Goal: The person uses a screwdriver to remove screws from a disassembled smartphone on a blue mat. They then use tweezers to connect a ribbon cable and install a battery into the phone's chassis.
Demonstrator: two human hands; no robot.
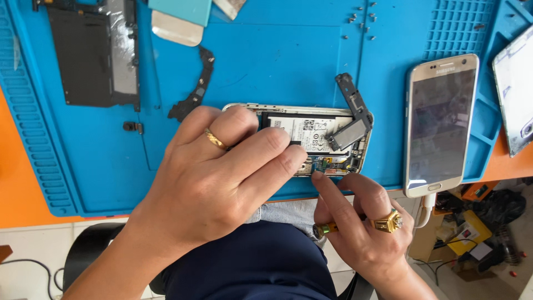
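The opened phone lies flat at the mat's near edge, seemingly so the left hand can pin it down, fingers side by side, pressed on its left half. The right hand comes up from below, forefinger tip at the phone's lower edge, other fingers curled around a brass-tipped tool; a loose black part rests on the phone's right end.

I take this for a phone repair workshop: a blue repair mat on an orange bench, loose screws, stripped phone parts and an opened phone.
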